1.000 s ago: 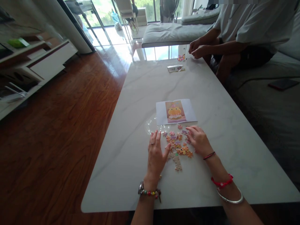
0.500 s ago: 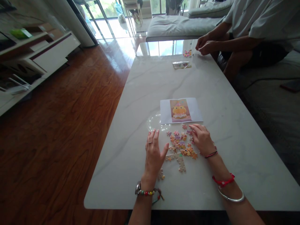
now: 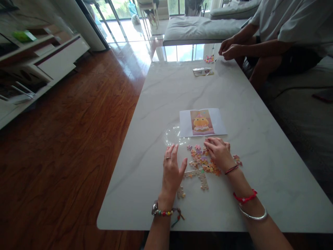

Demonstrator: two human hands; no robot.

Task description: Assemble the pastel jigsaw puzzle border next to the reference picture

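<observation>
Shifted slightly left since the earlier frame, the right hand [image 3: 220, 154] now leans over the upper right edge of a pile of puzzle pieces [image 3: 199, 159], just right of center in the lower half of the frame. Its fingers are bent and drawn together, tips at the top of the pile; whether they pinch a piece cannot be told. The left hand [image 3: 171, 173], little changed, lies left of the pile with fingers spread and nothing visible in its grasp.

Closeness appears to be what counts: the pile lies below and to the left of the right fingertips, its long axis slanting from upper left to lower right, making the right hand the nearer one. Below the pile, a joined strip [image 3: 204, 181] bends at a corner, one arm running toward the left thumb, the other pointing down the frame. That strip seems better placed for the left hand. A small cluster [image 3: 181, 192] sits beside the left wrist, and stray pieces [image 3: 237, 160] lie right of the right hand. Above the pile, a printed sheet [image 3: 220, 121] rests on the marble-patterned table [image 3: 156, 93].
</observation>
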